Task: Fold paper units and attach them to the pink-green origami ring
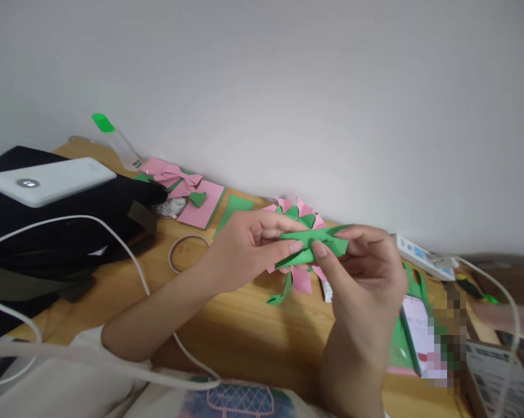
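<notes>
A folded green paper piece (313,244) is held above the table between both hands. My left hand (257,247) pinches its left end, the thumb pressed on top. At the right end my right hand (361,267) grips it with thumb and fingers. Behind and below the hands lies a pink and green folded-paper shape (303,217), partly covered by them. One green strip of it (281,295) sticks out toward the front.
A white power bank (53,181) lies on a black bag (91,215) at left. Pink paper sheets (203,206) lie near the wall. A power strip (422,258) and a phone (416,331) are at right. White cables (140,273) cross the left front.
</notes>
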The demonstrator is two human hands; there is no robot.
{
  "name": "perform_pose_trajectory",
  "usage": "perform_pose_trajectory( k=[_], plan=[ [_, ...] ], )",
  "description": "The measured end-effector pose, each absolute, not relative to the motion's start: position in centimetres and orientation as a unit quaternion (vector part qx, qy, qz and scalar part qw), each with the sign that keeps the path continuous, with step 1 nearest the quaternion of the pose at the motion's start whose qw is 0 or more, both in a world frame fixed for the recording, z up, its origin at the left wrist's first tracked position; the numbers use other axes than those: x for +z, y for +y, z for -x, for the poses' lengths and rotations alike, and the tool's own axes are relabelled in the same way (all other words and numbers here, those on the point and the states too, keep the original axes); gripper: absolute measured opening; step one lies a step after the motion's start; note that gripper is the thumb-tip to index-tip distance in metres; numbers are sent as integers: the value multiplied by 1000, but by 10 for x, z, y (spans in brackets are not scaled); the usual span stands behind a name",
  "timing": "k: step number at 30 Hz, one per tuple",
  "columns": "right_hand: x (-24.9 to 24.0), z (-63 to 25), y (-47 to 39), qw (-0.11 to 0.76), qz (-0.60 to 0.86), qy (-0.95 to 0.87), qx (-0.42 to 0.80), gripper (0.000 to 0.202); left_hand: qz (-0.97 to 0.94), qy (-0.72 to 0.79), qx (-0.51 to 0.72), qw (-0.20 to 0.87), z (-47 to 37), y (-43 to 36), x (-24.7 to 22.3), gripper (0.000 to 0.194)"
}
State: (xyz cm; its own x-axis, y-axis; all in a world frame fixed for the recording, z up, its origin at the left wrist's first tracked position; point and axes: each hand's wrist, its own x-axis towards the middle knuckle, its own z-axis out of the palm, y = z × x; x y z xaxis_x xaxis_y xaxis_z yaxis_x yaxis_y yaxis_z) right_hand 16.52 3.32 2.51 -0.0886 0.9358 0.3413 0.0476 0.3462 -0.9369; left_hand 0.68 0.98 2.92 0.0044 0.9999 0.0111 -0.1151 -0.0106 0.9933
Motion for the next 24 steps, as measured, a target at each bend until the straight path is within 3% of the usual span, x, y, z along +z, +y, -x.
perform_pose_trajectory(
  k=[10,17,19,21,24],
  plan=[
    [26,-162,35,557,395,-613,397,28,-467,417,514,587,-6,8,26,18],
    [27,-161,39,548,387,-589,450,53,-451,443,503,590,-7,11,25,15],
    [26,-162,42,530,390,-588,471,36,-454,445,505,584,-7,12,26,14],
    [25,-162,45,504,385,-599,489,7,-461,442,509,578,-7,12,26,12],
    [24,-164,48,495,377,-601,502,14,-464,430,506,587,-7,13,26,10]
  ],
)
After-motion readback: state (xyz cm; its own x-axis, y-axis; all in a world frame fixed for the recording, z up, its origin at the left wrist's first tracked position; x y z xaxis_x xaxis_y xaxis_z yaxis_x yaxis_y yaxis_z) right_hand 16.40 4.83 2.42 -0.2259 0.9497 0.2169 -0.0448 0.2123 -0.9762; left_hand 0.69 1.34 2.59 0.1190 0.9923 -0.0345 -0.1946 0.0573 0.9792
